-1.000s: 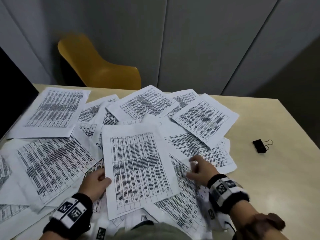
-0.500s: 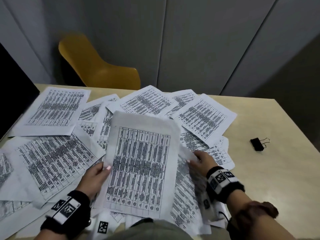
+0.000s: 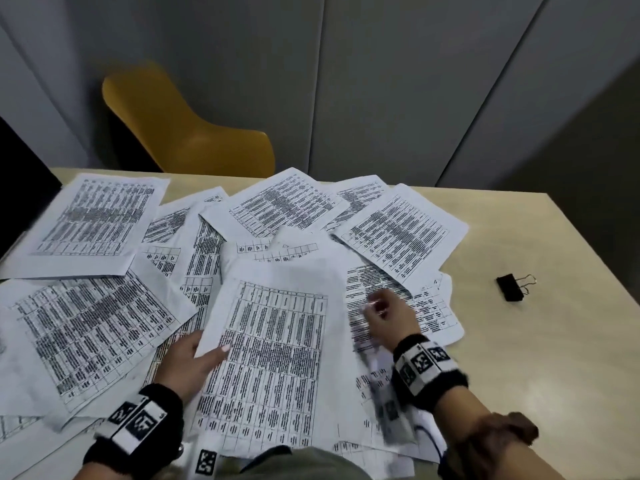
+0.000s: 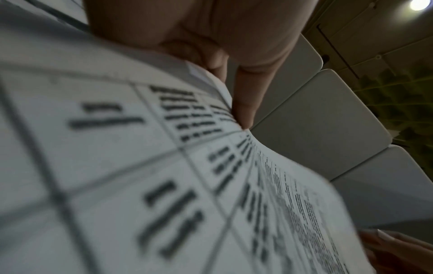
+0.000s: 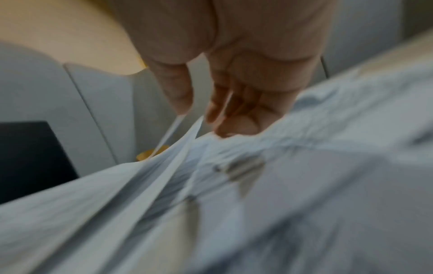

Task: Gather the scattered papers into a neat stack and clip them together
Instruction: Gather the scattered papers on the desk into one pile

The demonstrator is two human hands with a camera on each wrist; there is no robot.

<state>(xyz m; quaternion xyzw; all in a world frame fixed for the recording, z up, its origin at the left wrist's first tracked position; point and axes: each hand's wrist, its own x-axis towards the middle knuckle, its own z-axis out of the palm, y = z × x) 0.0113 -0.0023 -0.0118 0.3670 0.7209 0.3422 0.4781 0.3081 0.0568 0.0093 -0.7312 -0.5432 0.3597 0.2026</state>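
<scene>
While right hand (image 3: 384, 318) blurs, left hand (image 3: 188, 362) grips sheet (image 3: 277, 358), fingers hidden

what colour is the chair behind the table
The chair is mustard yellow; it shows best in the head view.

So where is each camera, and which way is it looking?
Head: worn on the head, looking forward and down at the table, scattered papers, binder clip; both hands show, left hand, right hand.
Left wrist: looks along the left hand's fingers, which hold a printed sheet.
Right wrist: looks along the right hand's fingers, which pinch blurred paper edges.
Shared: head and left wrist both show the held sheet.
</scene>
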